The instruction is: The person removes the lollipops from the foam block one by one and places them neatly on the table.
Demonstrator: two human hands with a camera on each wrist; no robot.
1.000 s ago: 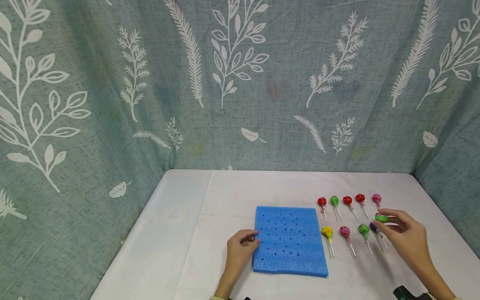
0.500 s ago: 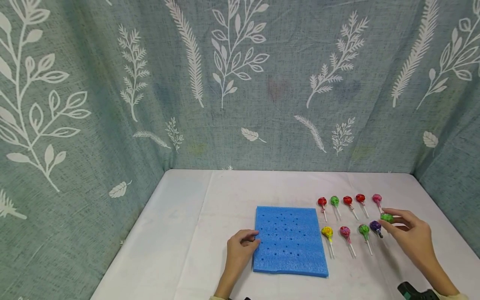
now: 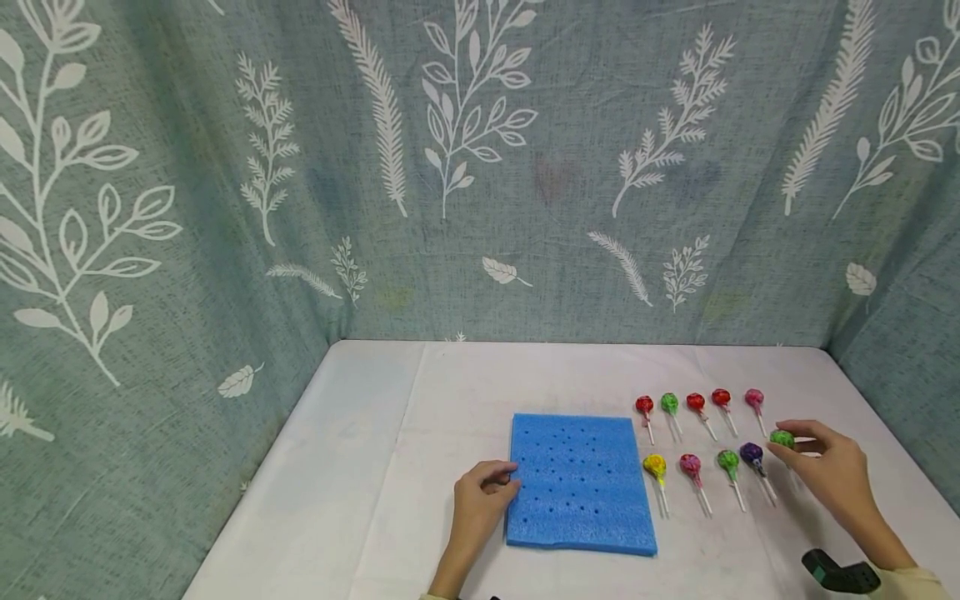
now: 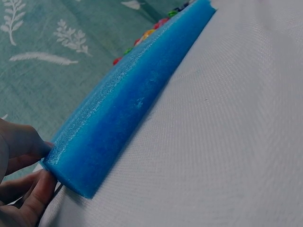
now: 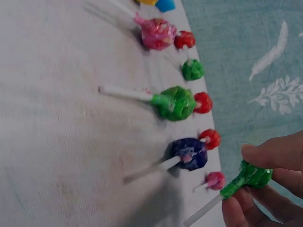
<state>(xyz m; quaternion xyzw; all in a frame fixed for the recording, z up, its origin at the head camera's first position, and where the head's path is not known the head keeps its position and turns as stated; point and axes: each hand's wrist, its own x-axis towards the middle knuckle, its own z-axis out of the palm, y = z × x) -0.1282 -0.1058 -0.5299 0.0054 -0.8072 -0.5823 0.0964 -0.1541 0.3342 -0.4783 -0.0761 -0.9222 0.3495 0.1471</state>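
My right hand (image 3: 828,467) pinches a green-wrapped lollipop (image 3: 782,438) by its head, at the right end of the two lollipop rows. In the right wrist view, that lollipop's white stick (image 5: 203,210) points down to the left, beyond the fingers. A purple lollipop (image 3: 752,454) lies just left of this hand, and a pink one (image 3: 754,398) lies behind it. My left hand (image 3: 480,504) holds the left edge of a blue foam board (image 3: 585,529) dotted with small holes. In the left wrist view, thumb and finger grip the board's edge (image 4: 94,175).
Several lollipops lie in two rows right of the board; a yellow one (image 3: 655,467) is close to its edge. The white tabletop (image 3: 405,433) is backed by a green leaf-patterned curtain (image 3: 555,292). A dark device (image 3: 840,573) sits at the right wrist.
The right hand has moved right with the green lollipop, away from the purple one, whose stick now shows fully. The left hand and foam board have stayed put.
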